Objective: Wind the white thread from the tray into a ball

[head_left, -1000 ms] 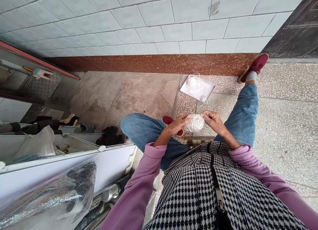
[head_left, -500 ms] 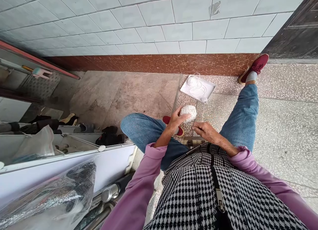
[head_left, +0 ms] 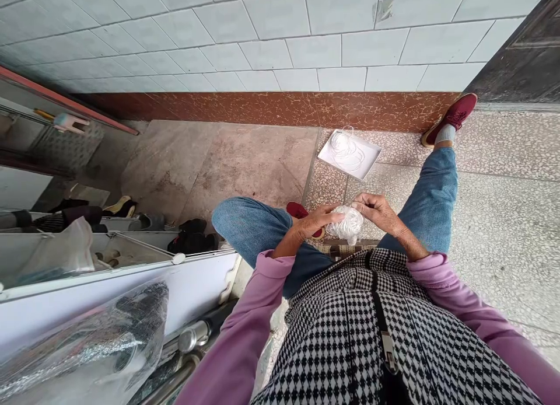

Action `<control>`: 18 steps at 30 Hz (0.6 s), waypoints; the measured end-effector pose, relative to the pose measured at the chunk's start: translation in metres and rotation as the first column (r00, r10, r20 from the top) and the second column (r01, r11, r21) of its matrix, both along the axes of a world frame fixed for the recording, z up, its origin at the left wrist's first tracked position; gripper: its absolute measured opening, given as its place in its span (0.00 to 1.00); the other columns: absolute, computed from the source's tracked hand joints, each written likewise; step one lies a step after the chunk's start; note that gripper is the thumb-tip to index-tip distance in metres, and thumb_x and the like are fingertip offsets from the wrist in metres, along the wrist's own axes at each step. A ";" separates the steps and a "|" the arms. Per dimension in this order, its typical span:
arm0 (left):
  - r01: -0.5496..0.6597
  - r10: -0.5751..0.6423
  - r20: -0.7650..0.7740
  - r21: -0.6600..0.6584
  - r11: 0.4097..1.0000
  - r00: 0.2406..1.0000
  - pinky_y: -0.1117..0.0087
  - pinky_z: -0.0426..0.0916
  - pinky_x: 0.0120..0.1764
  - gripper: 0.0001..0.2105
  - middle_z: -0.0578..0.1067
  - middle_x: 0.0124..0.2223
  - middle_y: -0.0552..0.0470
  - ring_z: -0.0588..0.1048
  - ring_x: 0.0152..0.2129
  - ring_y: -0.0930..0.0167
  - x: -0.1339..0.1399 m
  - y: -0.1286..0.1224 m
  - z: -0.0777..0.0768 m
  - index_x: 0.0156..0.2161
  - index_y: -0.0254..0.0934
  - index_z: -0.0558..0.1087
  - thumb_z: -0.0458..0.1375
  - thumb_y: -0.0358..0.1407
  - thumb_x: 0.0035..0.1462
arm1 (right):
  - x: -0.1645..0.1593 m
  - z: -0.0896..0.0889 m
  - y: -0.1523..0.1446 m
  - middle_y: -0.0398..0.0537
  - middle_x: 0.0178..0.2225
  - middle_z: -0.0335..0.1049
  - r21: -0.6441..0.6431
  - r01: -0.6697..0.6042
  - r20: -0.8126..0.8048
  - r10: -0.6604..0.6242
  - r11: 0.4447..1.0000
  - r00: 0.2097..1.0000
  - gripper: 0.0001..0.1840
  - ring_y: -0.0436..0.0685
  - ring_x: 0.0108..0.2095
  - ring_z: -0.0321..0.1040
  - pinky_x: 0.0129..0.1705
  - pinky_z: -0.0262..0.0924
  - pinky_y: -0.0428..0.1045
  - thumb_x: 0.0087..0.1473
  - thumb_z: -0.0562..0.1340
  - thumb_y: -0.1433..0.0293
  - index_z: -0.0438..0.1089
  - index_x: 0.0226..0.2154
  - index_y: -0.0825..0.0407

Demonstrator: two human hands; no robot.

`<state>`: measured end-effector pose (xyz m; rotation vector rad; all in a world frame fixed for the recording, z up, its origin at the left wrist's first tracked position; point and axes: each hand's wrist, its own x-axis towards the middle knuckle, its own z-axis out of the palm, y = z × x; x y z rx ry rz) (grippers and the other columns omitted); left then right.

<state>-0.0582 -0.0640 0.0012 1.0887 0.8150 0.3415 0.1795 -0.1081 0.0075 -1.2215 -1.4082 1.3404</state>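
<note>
Head view shows the left hand (head_left: pixel 315 220) cupping a white ball of thin thread (head_left: pixel 347 223) above the lap while the right hand (head_left: pixel 378 211) pinches its strand, apparently mid-wind; another wrap needs steady tension.

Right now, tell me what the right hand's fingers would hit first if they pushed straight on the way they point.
The right hand points leftward, so it would press into the white thread ball it already touches; the left hand lies just beyond.
</note>
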 end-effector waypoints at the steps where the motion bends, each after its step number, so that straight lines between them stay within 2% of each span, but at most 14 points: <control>1: -0.003 0.006 0.047 -0.079 0.997 0.999 0.59 0.75 0.48 0.30 0.85 0.44 0.43 0.82 0.43 0.57 0.000 0.000 0.001 0.49 0.36 0.84 0.73 0.56 0.47 | -0.003 -0.004 -0.002 0.37 0.22 0.57 -0.022 -0.003 -0.036 0.002 1.000 0.999 0.32 0.49 0.23 0.50 0.27 0.47 0.48 0.61 0.66 0.38 0.67 0.28 0.49; 3: -0.075 0.094 0.110 -0.163 0.984 0.989 0.57 0.76 0.50 0.32 0.85 0.46 0.42 0.82 0.46 0.55 0.002 0.001 0.003 0.49 0.38 0.83 0.75 0.57 0.42 | -0.010 -0.009 -0.006 0.37 0.21 0.56 -0.045 -0.001 -0.059 -0.001 0.999 0.998 0.35 0.49 0.22 0.50 0.26 0.47 0.48 0.62 0.62 0.35 0.65 0.26 0.49; 6: -0.227 0.259 0.168 -0.188 0.956 0.951 0.52 0.76 0.55 0.34 0.85 0.49 0.42 0.81 0.54 0.49 0.004 0.004 0.009 0.50 0.40 0.83 0.74 0.59 0.40 | -0.017 -0.008 -0.011 0.39 0.21 0.58 -0.025 -0.029 0.009 0.029 0.999 1.000 0.37 0.51 0.23 0.54 0.27 0.50 0.48 0.64 0.58 0.34 0.63 0.24 0.48; 9: -0.335 0.368 0.183 -0.190 0.923 0.912 0.49 0.75 0.59 0.35 0.85 0.51 0.41 0.78 0.59 0.47 0.005 0.007 0.015 0.49 0.40 0.82 0.74 0.61 0.40 | -0.023 0.002 -0.016 0.41 0.22 0.62 0.008 -0.112 0.126 0.110 0.994 0.986 0.33 0.52 0.25 0.58 0.31 0.53 0.49 0.69 0.55 0.39 0.67 0.28 0.49; 11: -0.421 0.443 0.180 -0.150 0.895 0.878 0.50 0.75 0.60 0.33 0.85 0.52 0.41 0.77 0.60 0.48 0.005 0.010 0.017 0.49 0.40 0.82 0.72 0.62 0.44 | -0.026 0.013 -0.021 0.41 0.23 0.62 0.038 -0.171 0.191 0.161 0.985 0.968 0.30 0.52 0.25 0.58 0.32 0.53 0.49 0.72 0.54 0.44 0.66 0.28 0.49; 13: -0.495 0.493 0.144 -0.028 0.869 0.858 0.50 0.74 0.61 0.31 0.84 0.51 0.42 0.78 0.59 0.50 0.006 0.013 0.016 0.51 0.40 0.81 0.70 0.60 0.49 | -0.029 0.026 -0.024 0.40 0.24 0.60 0.074 -0.220 0.243 0.196 0.973 0.950 0.28 0.51 0.26 0.56 0.32 0.51 0.49 0.74 0.54 0.49 0.62 0.27 0.49; 15: -0.497 0.502 0.024 0.178 0.849 0.865 0.50 0.72 0.62 0.31 0.84 0.51 0.43 0.79 0.57 0.51 0.007 0.014 0.014 0.53 0.40 0.80 0.73 0.54 0.48 | -0.027 0.038 -0.024 0.40 0.24 0.59 0.104 -0.245 0.283 0.207 0.964 0.936 0.27 0.51 0.26 0.56 0.33 0.51 0.50 0.75 0.54 0.53 0.62 0.26 0.49; 17: -0.405 0.472 -0.125 0.352 0.844 0.873 0.51 0.71 0.63 0.32 0.83 0.52 0.44 0.78 0.56 0.52 0.008 0.013 0.013 0.54 0.39 0.80 0.77 0.47 0.43 | -0.020 0.046 -0.019 0.41 0.24 0.61 0.139 -0.235 0.299 0.186 0.962 0.936 0.26 0.52 0.26 0.57 0.33 0.51 0.50 0.75 0.56 0.54 0.64 0.27 0.49; 18: -0.344 0.436 -0.180 0.386 0.856 0.882 0.52 0.70 0.63 0.33 0.83 0.53 0.44 0.78 0.57 0.52 0.009 0.013 0.012 0.54 0.38 0.80 0.77 0.44 0.41 | -0.015 0.048 -0.015 0.42 0.24 0.62 0.156 -0.214 0.300 0.161 0.964 0.940 0.26 0.52 0.26 0.58 0.33 0.52 0.50 0.75 0.56 0.53 0.66 0.28 0.49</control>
